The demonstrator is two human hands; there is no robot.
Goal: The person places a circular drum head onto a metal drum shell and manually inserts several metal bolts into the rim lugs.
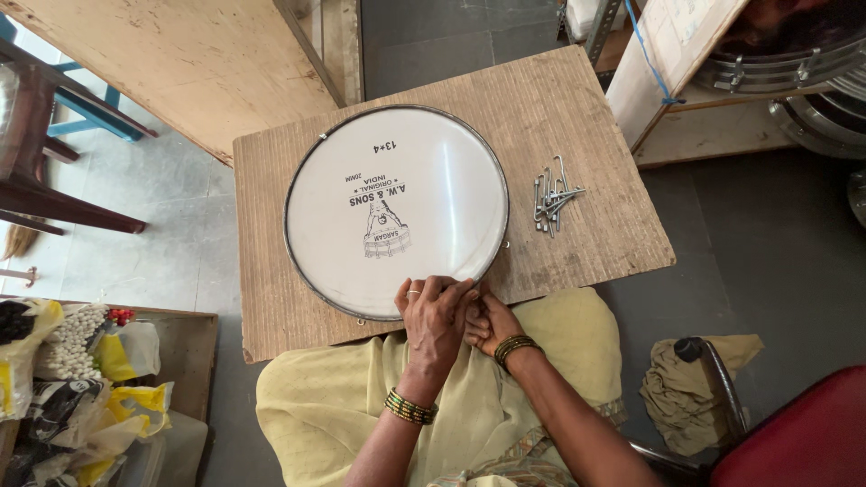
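A round drum head (397, 203) with a white skin and a dark metal rim lies flat on a small wooden board table (577, 99). Both hands meet at its near rim. My left hand (435, 320) rests over the rim, fingers curled, a ring on one finger. My right hand (487, 326) is tucked beside and partly under it, pressed to the rim edge. What the fingers pinch is hidden. A pile of metal hook rods (552, 198) lies on the board, right of the drum head.
A plywood sheet (180, 54) leans at the back left, with a dark chair (36, 153) beside it. A box of bagged small parts (72, 379) sits at lower left. Metal drum hoops (794, 63) fill the shelf at upper right. A cloth (690, 392) and a red seat (803, 442) are at lower right.
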